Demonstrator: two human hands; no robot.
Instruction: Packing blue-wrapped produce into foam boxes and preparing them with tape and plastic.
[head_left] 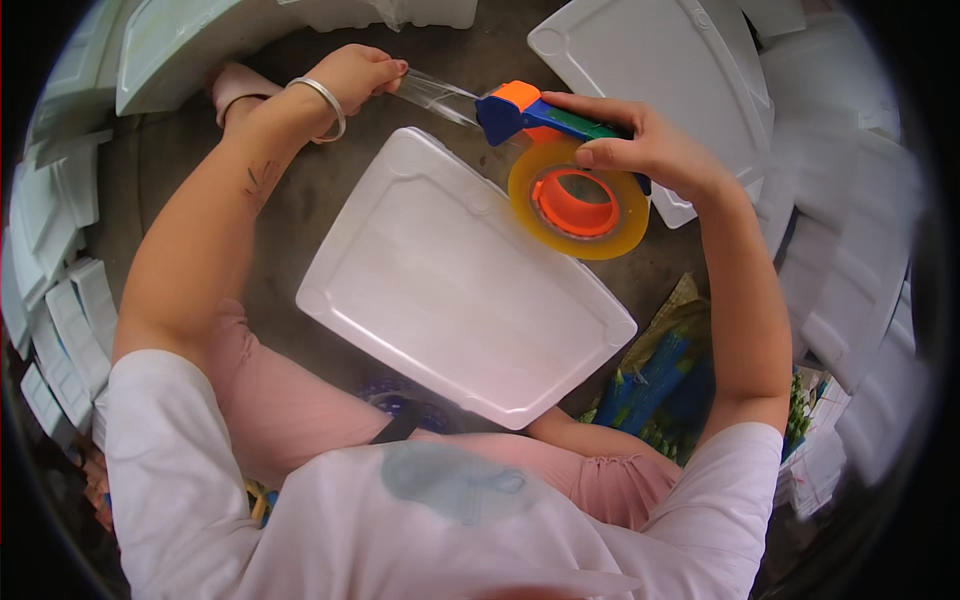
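My right hand (660,150) grips a blue, green and orange tape dispenser (512,112) by its handle. A wide roll of yellowish clear tape (630,232) with an orange hub hangs below the fingers. From the dispenser's head a strip of clear tape (438,98) stretches left to my left hand (350,80), whose closed fingers pinch the free end. Below the strip, in front of my lap, sits a white box (450,270) with a smooth top and rounded corners. The roll overlaps the box's far right edge in the picture; whether they touch I cannot tell.
Another white box (650,80) stands at the far right, and a long white one (230,50) at the far left. Stacked white pieces (60,240) line the left, more (850,240) the right. A blue-and-green printed bag (655,380) lies by my right leg.
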